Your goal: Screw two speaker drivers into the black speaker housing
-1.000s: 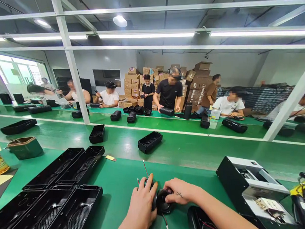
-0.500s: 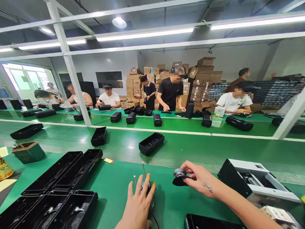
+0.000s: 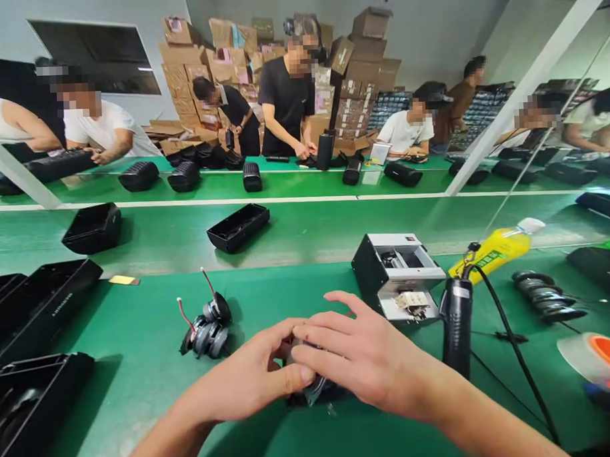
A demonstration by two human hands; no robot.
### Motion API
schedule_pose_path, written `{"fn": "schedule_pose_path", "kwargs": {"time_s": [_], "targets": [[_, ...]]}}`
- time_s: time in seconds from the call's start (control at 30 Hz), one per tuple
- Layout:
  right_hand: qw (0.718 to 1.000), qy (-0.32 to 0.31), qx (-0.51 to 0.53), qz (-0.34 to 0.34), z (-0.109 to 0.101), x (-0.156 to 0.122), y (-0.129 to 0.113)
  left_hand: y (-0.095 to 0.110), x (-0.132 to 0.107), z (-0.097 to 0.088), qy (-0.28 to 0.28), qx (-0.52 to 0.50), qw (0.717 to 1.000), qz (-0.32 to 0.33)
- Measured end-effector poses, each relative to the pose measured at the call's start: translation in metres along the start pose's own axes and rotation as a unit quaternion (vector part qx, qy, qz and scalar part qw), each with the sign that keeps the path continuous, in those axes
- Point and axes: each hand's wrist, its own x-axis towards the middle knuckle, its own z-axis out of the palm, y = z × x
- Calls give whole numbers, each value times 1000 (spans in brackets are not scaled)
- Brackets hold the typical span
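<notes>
My left hand [image 3: 263, 373] and my right hand [image 3: 357, 353] meet in front of me over a dark round part, which looks like a speaker driver [image 3: 318, 393]. Most of it is hidden by my fingers. The left thumb presses on its near side, while the left fingers curl round the far side. My right fingers lie across its top, overlapping the left fingertips, with the right index finger raised. Under the hands a black edge shows; what it belongs to is hidden. Left of the hands, a small cluster of speaker drivers [image 3: 209, 335] with red wires sits on the green mat [image 3: 153, 327].
Black speaker housings [image 3: 47, 304] stand at the left. Beyond the mat, a conveyor belt [image 3: 305, 232] carries an open housing [image 3: 239, 227]. At right are a white-and-black machine [image 3: 399, 275], a black corded tool [image 3: 457, 326], a yellow bottle [image 3: 500, 248] and stacked drivers [image 3: 545, 297]. Co-workers sit opposite.
The view has turned right and down. My right hand has brought the speaker driver nearer, and my left hand has moved from the driver cluster to join it.
</notes>
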Motion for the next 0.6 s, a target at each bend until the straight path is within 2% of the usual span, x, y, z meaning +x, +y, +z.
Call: {"fn": "schedule_pose_path", "kwargs": {"time_s": [0.07, 0.1, 0.17, 0.23, 0.3, 0.4, 0.5, 0.6], "targets": [[999, -19, -36, -6, -14, 1, 3, -4, 0, 2, 19, -13, 999, -27], [999, -9, -44, 8, -20, -1, 4, -7, -3, 1, 35, -25, 998, -43], [995, 50, -35, 74, -26, -11, 8, -16, -14, -5, 71, -52, 994, -67], [985, 73, -6, 156, -20, -26, 10, -25, -29, -13, 106, -67, 988, -87], [978, 12, 7, 209, 0, -41, 11, -32, -44, -20, 139, -62, 983, -106], [965, -108, -19, 239, 40, -48, 7, -32, -54, -19, 167, -46, 978, -120], [947, -178, -39, 266, 67, -41, 1, -23, -47, -8, 177, -9, 978, -107], [932, -216, -34, 291, 79, -35, -1, -14, -33, 5, 192, 89, 973, -93]]}}
